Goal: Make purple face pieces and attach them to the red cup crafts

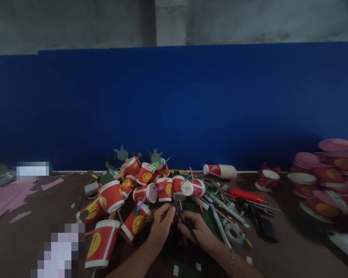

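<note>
Blue, a broad flat panel (174,100) stands behind the brown tabletop (11,243). From here I see a heap of red-and-white paper cups with round yellow emblems (111,196), several tipped over among coloured strips; most insides are turned from me. A nested stack of red-and-white paper cups (227,172) lies on its side, each within the next. Pink-topped red cups (330,173) are cut off at the right. Before the heap, the right hand (198,229) has its grip closed around dark-handled scissors (182,214); the left hand (161,222) pinches a small purple piece (176,208), largely hidden.
</note>
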Action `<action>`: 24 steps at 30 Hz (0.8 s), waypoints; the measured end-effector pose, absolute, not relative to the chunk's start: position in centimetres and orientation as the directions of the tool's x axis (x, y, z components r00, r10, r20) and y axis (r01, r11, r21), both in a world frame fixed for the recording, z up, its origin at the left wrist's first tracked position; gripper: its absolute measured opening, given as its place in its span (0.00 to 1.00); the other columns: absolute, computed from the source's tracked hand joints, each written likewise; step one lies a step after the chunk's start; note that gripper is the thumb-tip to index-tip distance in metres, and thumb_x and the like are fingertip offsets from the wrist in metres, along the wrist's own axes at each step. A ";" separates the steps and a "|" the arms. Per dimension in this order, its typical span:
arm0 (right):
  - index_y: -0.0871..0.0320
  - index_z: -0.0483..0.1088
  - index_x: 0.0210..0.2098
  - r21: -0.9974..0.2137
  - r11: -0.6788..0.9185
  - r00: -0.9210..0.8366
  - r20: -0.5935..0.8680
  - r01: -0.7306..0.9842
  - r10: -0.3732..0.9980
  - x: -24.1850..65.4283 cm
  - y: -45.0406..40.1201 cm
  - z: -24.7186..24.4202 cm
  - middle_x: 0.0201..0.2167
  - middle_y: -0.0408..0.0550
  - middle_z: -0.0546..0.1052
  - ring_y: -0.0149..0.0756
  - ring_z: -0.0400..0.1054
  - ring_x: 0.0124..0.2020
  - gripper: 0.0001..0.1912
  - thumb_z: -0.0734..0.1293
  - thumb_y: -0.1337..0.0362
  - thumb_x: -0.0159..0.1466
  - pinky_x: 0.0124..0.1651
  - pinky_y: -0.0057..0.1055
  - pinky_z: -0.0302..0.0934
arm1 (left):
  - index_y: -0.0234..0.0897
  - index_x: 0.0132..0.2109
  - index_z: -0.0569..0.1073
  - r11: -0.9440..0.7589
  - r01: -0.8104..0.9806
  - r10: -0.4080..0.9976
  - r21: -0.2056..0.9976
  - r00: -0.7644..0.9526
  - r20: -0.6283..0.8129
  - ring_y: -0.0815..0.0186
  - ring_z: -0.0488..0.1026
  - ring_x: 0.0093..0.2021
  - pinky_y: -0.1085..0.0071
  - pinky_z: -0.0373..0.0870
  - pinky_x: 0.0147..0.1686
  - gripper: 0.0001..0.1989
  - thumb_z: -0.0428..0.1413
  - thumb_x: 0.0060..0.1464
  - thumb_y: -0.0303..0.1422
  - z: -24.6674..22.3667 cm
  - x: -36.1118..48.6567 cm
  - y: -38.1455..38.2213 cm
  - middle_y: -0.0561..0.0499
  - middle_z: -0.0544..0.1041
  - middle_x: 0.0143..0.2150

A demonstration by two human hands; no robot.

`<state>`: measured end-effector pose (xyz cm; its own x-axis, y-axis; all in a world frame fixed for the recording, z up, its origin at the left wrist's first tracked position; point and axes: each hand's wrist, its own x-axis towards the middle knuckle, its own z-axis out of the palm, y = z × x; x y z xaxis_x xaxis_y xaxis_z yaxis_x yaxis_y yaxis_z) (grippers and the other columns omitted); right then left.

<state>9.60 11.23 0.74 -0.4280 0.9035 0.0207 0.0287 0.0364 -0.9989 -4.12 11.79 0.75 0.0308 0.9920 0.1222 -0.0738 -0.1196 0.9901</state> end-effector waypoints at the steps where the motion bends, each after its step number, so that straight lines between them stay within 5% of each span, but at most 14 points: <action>1: 0.59 0.61 0.25 -0.999 0.036 -0.428 0.019 0.031 0.904 9.6 11.2 0.8 0.14 0.35 0.64 0.24 0.58 0.12 0.18 0.69 0.52 0.51 0.15 0.20 0.54 | 0.37 0.20 0.59 -0.121 -0.075 0.991 0.990 0.043 0.124 0.73 0.52 0.20 0.75 0.50 0.21 0.21 0.53 0.49 0.47 0.7 -4.1 11.8 0.60 0.55 0.17; 24: 0.59 0.61 0.24 -0.998 0.050 -0.435 0.030 0.034 0.900 9.8 11.2 0.6 0.12 0.35 0.64 0.23 0.57 0.12 0.17 0.69 0.53 0.52 0.15 0.19 0.50 | 0.37 0.22 0.59 -0.144 -0.093 0.989 0.985 0.013 0.145 0.74 0.50 0.21 0.75 0.48 0.20 0.19 0.51 0.53 0.44 0.1 -4.3 12.1 0.60 0.54 0.18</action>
